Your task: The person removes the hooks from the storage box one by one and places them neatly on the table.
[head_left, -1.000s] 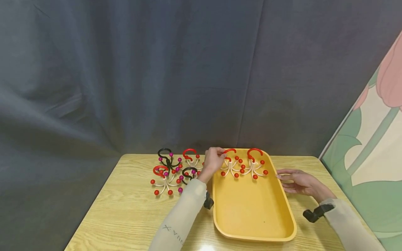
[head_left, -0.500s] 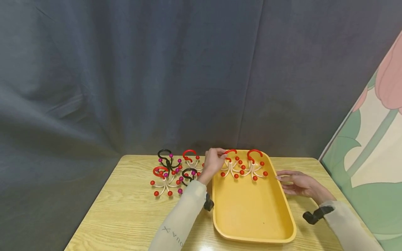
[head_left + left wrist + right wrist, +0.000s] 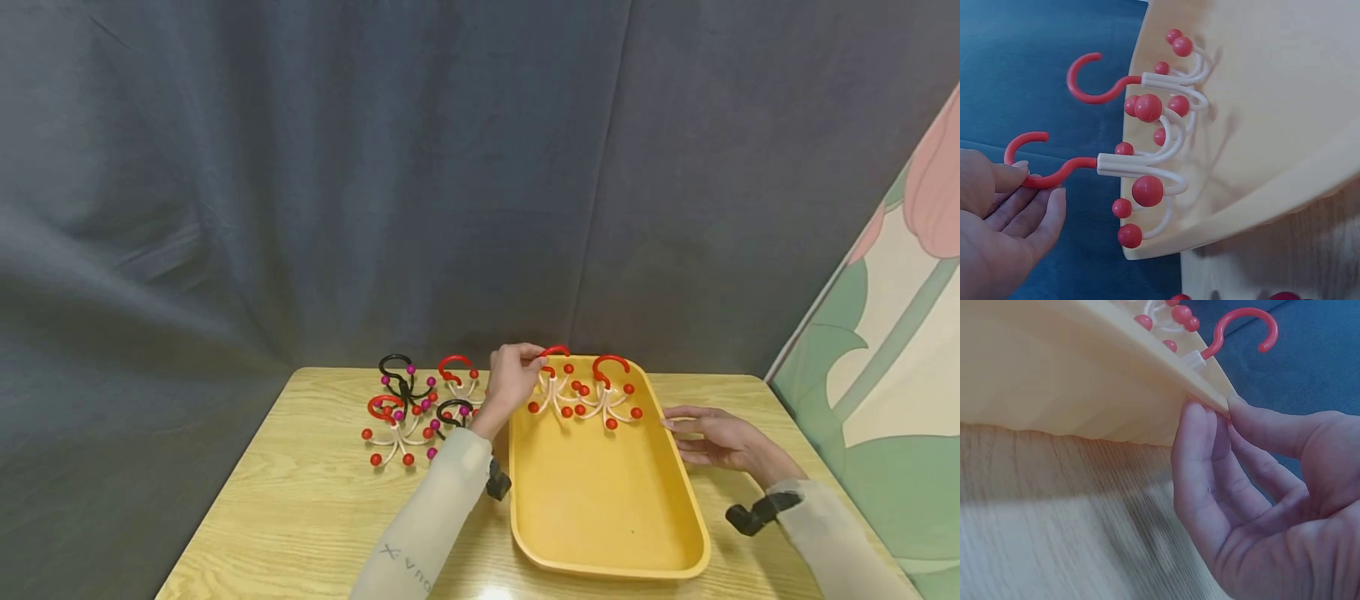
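My left hand (image 3: 513, 383) pinches the red hook of a white multi-armed hook hanger (image 3: 1119, 164) with red ball tips. It hangs upright over the far left end of the yellow tray (image 3: 600, 500); whether its balls touch the tray floor I cannot tell. Beside it, to the right, a matching hanger (image 3: 606, 400) stands in the tray with its red hook up. My right hand (image 3: 716, 440) holds the tray's right rim, thumb on top and fingers below, as the right wrist view shows.
Left of the tray, several more hook hangers stand close together on the wooden table (image 3: 285, 500). A black one (image 3: 405, 390) has magenta balls, and a white one (image 3: 395, 433) has red balls. My left forearm partly hides this group. A dark curtain (image 3: 450, 183) hangs behind.
My left hand has risen slightly with the hook hanger in its pinch. The right hand keeps its hold on the tray rim, and the other hangers have not moved.
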`<move>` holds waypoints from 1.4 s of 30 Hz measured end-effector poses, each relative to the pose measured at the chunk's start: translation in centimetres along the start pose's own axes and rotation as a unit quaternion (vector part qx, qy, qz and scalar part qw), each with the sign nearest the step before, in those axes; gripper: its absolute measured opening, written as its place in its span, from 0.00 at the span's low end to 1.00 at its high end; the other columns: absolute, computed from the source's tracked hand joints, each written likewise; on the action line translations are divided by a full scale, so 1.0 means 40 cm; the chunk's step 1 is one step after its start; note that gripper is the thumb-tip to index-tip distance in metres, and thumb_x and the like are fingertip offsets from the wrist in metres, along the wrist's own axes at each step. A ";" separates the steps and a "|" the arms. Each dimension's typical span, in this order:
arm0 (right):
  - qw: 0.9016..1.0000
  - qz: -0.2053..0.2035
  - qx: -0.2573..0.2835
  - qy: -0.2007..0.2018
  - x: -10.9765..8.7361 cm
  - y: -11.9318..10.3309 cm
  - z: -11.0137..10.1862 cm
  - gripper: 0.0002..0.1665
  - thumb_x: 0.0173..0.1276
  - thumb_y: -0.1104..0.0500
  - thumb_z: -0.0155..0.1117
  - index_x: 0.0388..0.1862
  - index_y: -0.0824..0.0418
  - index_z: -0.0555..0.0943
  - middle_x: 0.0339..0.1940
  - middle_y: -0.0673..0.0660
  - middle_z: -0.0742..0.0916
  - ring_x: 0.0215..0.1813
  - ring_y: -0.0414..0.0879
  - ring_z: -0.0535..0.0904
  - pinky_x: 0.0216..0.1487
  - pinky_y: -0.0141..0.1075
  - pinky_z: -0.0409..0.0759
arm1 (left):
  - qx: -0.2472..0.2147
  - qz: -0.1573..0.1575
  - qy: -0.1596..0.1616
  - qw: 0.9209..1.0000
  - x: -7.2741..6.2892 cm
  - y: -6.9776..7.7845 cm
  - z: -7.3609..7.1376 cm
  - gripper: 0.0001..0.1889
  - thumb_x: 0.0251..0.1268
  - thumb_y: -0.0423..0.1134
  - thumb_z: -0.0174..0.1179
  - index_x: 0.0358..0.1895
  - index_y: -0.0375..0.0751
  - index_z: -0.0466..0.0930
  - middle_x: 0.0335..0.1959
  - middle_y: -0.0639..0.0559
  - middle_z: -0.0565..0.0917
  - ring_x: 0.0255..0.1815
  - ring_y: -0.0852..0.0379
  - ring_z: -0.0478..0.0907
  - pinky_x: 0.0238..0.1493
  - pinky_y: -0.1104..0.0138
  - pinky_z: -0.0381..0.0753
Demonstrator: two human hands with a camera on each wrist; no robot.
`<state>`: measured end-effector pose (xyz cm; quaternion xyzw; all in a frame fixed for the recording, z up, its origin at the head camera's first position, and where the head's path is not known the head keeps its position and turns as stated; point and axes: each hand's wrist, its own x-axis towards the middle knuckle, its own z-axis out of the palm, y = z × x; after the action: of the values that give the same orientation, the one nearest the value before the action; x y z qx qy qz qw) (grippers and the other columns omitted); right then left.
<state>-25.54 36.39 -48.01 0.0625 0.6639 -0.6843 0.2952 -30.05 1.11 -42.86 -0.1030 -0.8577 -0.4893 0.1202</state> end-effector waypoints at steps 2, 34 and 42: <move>1.000 -0.001 -0.002 0.001 0.001 0.000 -0.001 0.08 0.80 0.58 0.63 0.53 0.49 0.85 0.41 0.49 0.92 0.41 0.42 0.89 0.48 0.39 0.91 | -0.006 0.005 0.002 1.000 -0.002 0.011 -0.012 0.08 0.73 0.36 0.67 0.48 0.41 0.93 0.39 0.50 0.94 0.41 0.55 0.89 0.40 0.70 0.82; 1.000 0.007 -0.005 0.013 0.001 -0.002 0.001 0.07 0.80 0.58 0.64 0.51 0.49 0.86 0.41 0.49 0.92 0.42 0.43 0.90 0.49 0.40 0.91 | -0.057 0.073 0.002 0.996 -0.084 0.096 -0.293 0.10 0.71 0.42 0.70 0.50 0.44 0.93 0.40 0.48 0.95 0.38 0.53 0.92 0.25 0.70 0.75; 1.000 0.008 -0.005 0.008 0.003 -0.001 -0.001 0.08 0.80 0.58 0.63 0.53 0.50 0.85 0.43 0.49 0.92 0.43 0.43 0.90 0.50 0.41 0.91 | -0.061 0.053 -0.004 0.997 -0.151 0.083 -0.348 0.09 0.71 0.42 0.70 0.50 0.46 0.93 0.39 0.49 0.94 0.35 0.57 0.90 0.31 0.70 0.81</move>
<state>-25.65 36.39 -48.03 0.0719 0.6695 -0.6778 0.2953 -21.88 -9.59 -35.15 -0.1569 -0.8203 -0.5329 0.1360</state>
